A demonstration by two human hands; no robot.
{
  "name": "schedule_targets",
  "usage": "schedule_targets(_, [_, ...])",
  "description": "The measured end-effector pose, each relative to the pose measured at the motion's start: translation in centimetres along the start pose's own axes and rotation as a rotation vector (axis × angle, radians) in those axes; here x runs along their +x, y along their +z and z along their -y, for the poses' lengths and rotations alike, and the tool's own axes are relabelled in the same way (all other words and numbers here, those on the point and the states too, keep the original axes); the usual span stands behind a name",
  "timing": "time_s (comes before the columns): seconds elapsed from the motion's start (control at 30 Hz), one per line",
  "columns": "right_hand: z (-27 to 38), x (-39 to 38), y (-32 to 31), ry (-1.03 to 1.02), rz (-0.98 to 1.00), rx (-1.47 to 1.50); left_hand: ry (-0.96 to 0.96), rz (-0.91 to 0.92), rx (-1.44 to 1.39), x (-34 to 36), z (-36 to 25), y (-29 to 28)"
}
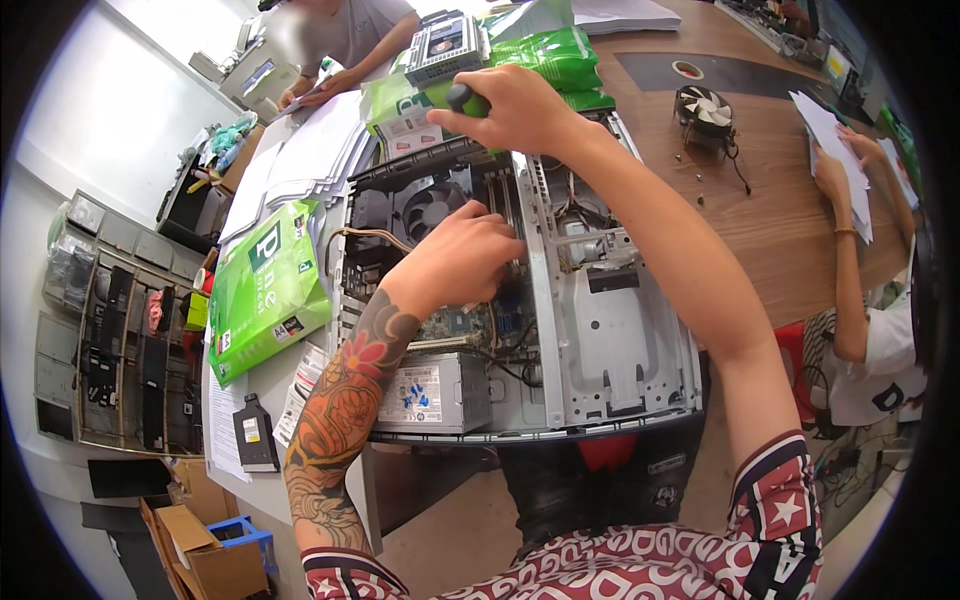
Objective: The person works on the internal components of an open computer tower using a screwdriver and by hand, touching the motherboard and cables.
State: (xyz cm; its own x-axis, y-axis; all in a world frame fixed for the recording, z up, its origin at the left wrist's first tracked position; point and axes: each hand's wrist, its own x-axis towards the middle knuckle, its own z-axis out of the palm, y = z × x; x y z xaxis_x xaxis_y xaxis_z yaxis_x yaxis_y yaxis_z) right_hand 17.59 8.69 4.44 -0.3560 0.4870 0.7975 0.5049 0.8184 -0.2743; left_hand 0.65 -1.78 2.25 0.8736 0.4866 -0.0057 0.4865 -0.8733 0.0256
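An opened desktop computer case (548, 330) lies in front of me. My left hand (462, 252) reaches down into it beside the black fan (432, 207), over the motherboard (450, 325). Its fingers are curled together, and whatever they pinch is hidden. Raised over the far edge of the case, my right hand (520, 112) grips a screwdriver by its dark, green-trimmed handle (466, 99); I cannot see the shaft. Small blue screws (416, 396) lie on the silver power supply (455, 392) at the near left of the case.
Green paper packs (268, 285) and loose paper stacks (300, 165) crowd the left. A second power supply (446, 50) rests on packs behind the case. To the right are a cooler fan (704, 112), a tape roll (688, 69) and another person's hands (832, 172) with papers.
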Motion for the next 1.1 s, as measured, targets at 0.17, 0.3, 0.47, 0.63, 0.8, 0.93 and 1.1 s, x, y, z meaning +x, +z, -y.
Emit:
schedule_targets(0.17, [0.1,0.0,0.0,0.012,0.000,-0.005,0.016,-0.060,-0.010,0.0,0.2,0.5])
schedule_targets(0.3, [0.0,0.0,0.3,-0.030,-0.060,0.017,-0.001,-0.051,-0.027,0.1,0.2,0.4])
schedule_targets(0.47, [-0.1,0.0,0.1,-0.011,-0.020,0.017,0.001,-0.053,-0.107,0.3,-0.1,-0.1])
schedule_targets(0.63, [-0.1,0.2,0.1,0.038,0.059,-0.019,-0.032,-0.063,-0.129,0.0,0.2,0.2])
schedule_targets(0.8, [0.1,0.2,-0.2,0.094,0.145,-0.032,-0.027,-0.093,-0.175,0.0,0.7,0.5])
schedule_targets(0.93, [0.7,0.3,-0.7,0.125,0.178,-0.003,-0.100,0.045,-0.115,-0.2,1.0,0.4])
schedule_targets(1.1, [0.1,0.2,-0.3,0.125,0.175,-0.024,-0.081,0.049,-0.122,0.1,0.7,0.0])
